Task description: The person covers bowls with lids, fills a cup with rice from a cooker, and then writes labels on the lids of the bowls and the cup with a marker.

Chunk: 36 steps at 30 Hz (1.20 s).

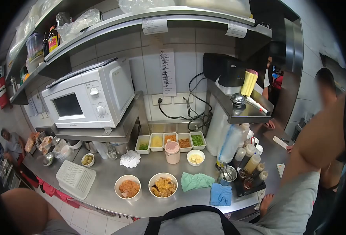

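Observation:
Neither of my hands shows. My left arm is bent at the lower left edge, and its hand is out of view. My right arm rises close to the camera on the right, with its hand hidden beyond the dark edge. In front of me stand two white bowls: the left bowl holds chunky orange-pink food, the right bowl a yellow-topped mix. Beside them lie a green cloth and a blue cloth. Behind stands a pink lidded container.
Several small tubs of chopped ingredients line the back. A microwave sits on a raised shelf. At left is an upturned white basket; at right, sauce bottles and a metal cup. Other people stand at both sides.

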Each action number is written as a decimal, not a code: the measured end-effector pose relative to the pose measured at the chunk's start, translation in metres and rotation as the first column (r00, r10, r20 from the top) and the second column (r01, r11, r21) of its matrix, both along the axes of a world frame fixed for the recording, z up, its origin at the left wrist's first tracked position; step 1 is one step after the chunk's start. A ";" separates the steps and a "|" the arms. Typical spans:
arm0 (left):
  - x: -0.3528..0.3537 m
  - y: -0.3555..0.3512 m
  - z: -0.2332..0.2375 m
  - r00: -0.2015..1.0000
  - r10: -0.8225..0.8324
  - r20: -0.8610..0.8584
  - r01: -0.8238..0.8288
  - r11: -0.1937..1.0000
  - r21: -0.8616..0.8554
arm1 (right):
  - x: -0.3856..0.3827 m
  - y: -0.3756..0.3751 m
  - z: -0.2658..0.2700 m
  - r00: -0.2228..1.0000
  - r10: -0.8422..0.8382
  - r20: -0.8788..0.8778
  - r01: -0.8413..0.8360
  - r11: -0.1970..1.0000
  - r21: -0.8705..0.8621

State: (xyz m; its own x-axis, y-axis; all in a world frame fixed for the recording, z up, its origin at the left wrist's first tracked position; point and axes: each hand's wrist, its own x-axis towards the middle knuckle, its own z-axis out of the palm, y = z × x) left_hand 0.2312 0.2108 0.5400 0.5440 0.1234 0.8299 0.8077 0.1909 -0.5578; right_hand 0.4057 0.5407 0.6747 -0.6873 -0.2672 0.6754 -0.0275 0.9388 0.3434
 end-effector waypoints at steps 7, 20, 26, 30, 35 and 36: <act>-0.038 -0.048 -0.036 0.818 -0.167 0.550 0.245 0.967 -0.071 | -0.094 0.225 -0.028 0.944 -0.315 0.095 0.244 0.477 -0.844; -0.091 -0.055 -0.206 0.339 0.228 0.913 0.446 0.816 -0.369 | -0.168 0.274 -0.073 0.707 0.029 -0.707 -0.696 -0.148 -0.702; -0.070 -0.067 -0.288 0.041 0.701 0.712 0.199 0.693 -0.693 | -0.173 0.316 -0.046 0.748 0.082 -0.658 -0.644 -0.152 -0.750; -0.059 -0.078 -0.293 -0.109 0.741 0.663 0.259 0.665 -0.701 | -0.162 0.236 -0.059 0.857 0.150 -0.493 -0.495 -0.026 -0.868; -0.052 -0.073 -0.287 -0.061 0.642 0.764 0.243 0.752 -0.613 | -0.178 0.239 -0.091 0.796 0.269 -0.542 -0.549 -0.052 -0.834; -0.055 -0.068 -0.293 -0.023 0.605 0.796 0.275 0.769 -0.577 | -0.178 0.239 -0.101 0.789 0.277 -0.548 -0.558 -0.049 -0.829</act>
State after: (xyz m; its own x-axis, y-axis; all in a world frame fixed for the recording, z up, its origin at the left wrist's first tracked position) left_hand 0.1760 0.1425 0.2469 -0.7762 0.5946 0.2096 0.5704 0.5207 0.6352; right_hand 0.2282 0.7799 0.5736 -0.5666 0.4706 0.6764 -0.6333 0.2764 -0.7229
